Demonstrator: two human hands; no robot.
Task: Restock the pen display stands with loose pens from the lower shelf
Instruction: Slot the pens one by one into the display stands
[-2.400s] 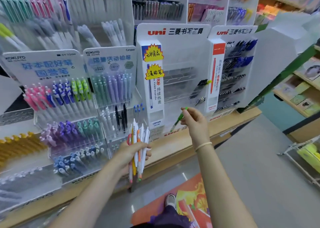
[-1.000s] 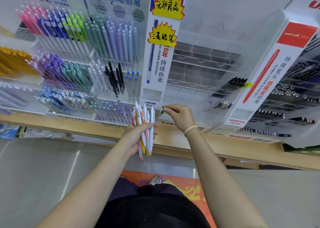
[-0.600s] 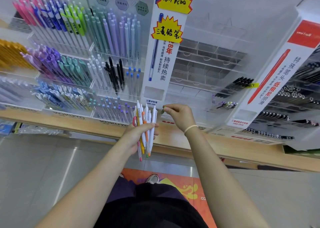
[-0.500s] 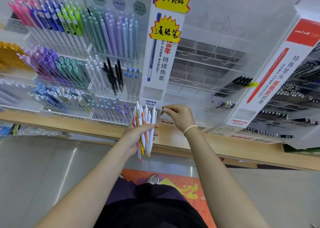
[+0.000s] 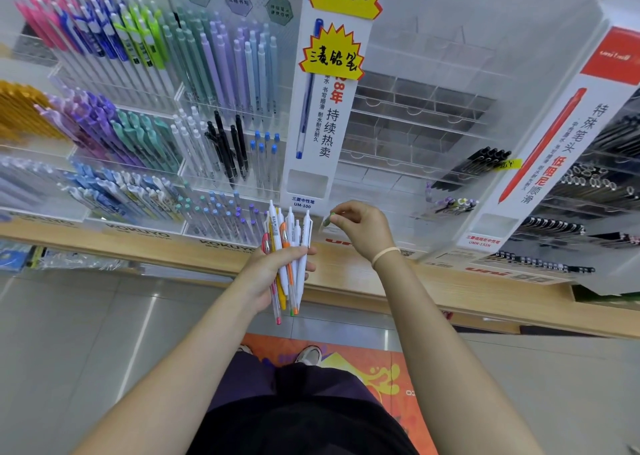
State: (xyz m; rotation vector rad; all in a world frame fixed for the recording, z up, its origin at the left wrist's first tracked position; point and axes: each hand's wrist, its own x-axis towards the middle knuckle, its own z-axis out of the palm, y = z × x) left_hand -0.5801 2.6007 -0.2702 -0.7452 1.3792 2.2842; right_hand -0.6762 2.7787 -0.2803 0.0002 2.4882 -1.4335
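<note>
My left hand [image 5: 268, 274] grips a bundle of several white pens [image 5: 290, 246] with pink, yellow and orange accents, held upright in front of the wooden shelf edge. Just right of the bundle, my right hand [image 5: 363, 229] pinches a green-tipped pen [image 5: 327, 219] between thumb and fingers; only its end shows. Behind both hands stands the clear Uni display stand [image 5: 415, 115], most of its compartments bare, with a few black pens [image 5: 481, 163] at its right side.
A Kokuyo stand [image 5: 138, 115] full of coloured pens fills the left. Another Uni stand [image 5: 588, 191] with dark pens stands at the right. A wooden shelf [image 5: 450, 281] runs beneath them. An orange floor mat [image 5: 398, 378] lies by my feet.
The view has closed in on the stands since the earliest frame. My right hand brought the green pen down and left, close beside the bundle. The left hand has barely moved.
</note>
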